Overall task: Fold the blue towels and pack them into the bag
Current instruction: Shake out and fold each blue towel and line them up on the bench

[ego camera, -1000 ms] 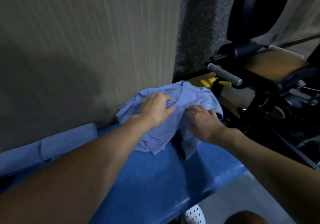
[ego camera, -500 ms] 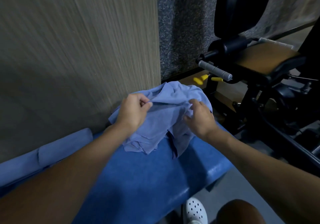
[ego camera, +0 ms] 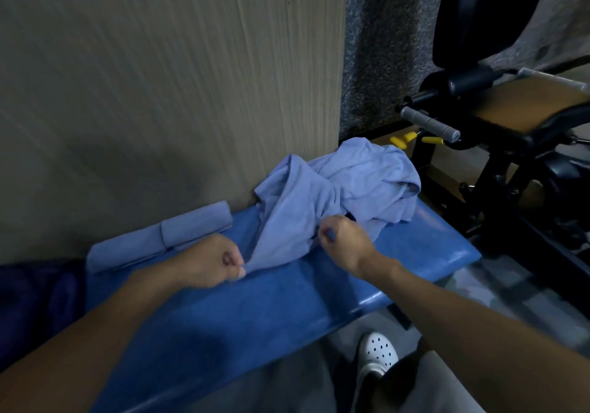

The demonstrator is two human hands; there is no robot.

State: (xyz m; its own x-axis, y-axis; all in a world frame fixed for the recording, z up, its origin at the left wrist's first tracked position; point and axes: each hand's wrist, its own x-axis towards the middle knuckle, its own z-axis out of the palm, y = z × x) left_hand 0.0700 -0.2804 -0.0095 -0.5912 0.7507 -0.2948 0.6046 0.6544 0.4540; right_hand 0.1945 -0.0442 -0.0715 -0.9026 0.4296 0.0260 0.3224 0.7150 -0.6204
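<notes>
A crumpled light-blue cloth towel (ego camera: pixel 287 221) is seen creased and drawn out from a rumpled heap of blue cloth (ego camera: pixel 367 183) on a blue padded bench (ego camera: pixel 255 310). Its near corners are pinched in the curled fingers of the left hand (ego camera: pixel 214 261) and the right hand (ego camera: pixel 343 237). Folded light-blue towels (ego camera: pixel 166 237) are laid just beside it, against a wood-grain wall panel (ego camera: pixel 159 93).
</notes>
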